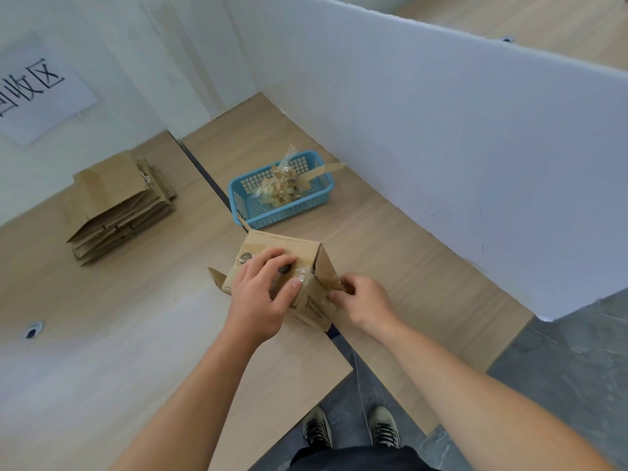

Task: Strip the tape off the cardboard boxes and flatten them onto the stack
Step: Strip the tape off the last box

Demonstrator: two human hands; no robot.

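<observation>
Dark trousers (356,458), perhaps olive laced sneakers (384,426)

Brown box (272,263), blue lattice basket (282,212)

**Bright, even light, with wide-angle bending at the edges**

Soft, diffuse light fills the scene and shadows are faint, showing only as a thin dark rim under the blue basket (289,214) and under the cardboard box (282,241) nearer than it. Left of the basket the tabletop (102,334) washes out in pale glare. Right of it the white partition (441,147) looks bluish. Tape (303,274) on the box glints. Straight edges bow far from the basket, and detail is slightly soft.
</observation>
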